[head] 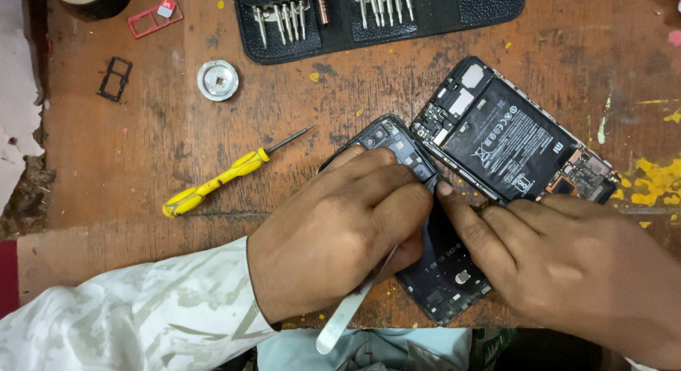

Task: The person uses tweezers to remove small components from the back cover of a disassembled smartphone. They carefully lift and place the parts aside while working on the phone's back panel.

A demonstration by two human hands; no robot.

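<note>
The left hand [333,233] has its grip closed on thin tweezers [347,311]. The right hand [567,264] presses flat, holding nothing, on the light, bendy back cover [443,272]; its edges look safest to hold.

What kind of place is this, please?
Probably a phone repair bench: an opened phone with its battery exposed, a black case of screwdriver bits, and a yellow screwdriver lie on a worn wooden table.

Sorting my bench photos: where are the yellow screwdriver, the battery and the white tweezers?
Yellow screwdriver [213,184]: head view, on its handle.
Battery [507,140]: head view, middle of its black face.
White tweezers [339,321]: head view, lower end below the left hand.
</note>
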